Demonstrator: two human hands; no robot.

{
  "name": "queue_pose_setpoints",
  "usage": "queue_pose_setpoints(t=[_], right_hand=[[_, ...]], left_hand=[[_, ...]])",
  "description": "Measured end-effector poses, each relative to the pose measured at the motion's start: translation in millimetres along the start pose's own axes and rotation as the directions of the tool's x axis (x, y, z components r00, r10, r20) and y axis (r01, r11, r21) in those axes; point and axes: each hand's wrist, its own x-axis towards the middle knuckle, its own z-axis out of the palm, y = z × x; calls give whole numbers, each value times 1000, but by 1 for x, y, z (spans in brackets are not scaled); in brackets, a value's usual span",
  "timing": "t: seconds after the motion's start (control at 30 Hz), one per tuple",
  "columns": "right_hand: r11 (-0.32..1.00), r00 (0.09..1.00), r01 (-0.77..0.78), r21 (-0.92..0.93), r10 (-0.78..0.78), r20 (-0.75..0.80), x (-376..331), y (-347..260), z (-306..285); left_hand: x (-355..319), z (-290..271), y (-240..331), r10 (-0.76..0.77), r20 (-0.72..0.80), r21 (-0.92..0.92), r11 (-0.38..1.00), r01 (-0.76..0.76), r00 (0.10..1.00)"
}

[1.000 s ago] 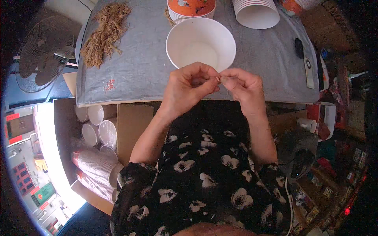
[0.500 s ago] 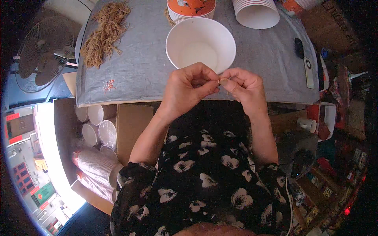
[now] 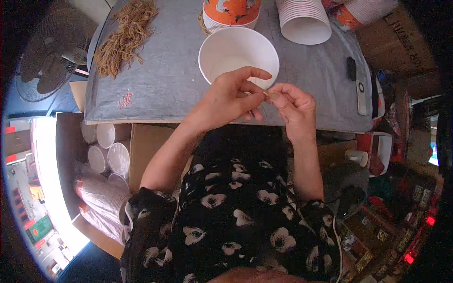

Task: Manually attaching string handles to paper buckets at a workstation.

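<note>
Head view: fingers [image 3: 254, 101] mostly hide tiny item [image 3: 266, 93].

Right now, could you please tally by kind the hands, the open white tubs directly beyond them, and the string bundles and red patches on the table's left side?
Left hand and right hand: 2
White tub: 1
String bundle: 1
Patch of red bits: 1
Total: 5, leaving out the small pinched item, too tiny to identify

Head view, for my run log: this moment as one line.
left hand, right hand: pinching tiny, unclear item; white tub: beyond hands; brown strings: left
</note>
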Motion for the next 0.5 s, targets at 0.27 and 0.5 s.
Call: queue_pose_setpoints(t=[0.27,0.5], right_hand=[[999,997,48,-18,-49,-62,3,-1,-4],[999,998,36,9,-35,-57,2,-1,-7]], left_hand=[[3,0,-9,15,-40,12,1000,-15,999],[7,-1,-9,5,10,192,981,-7,1000]])
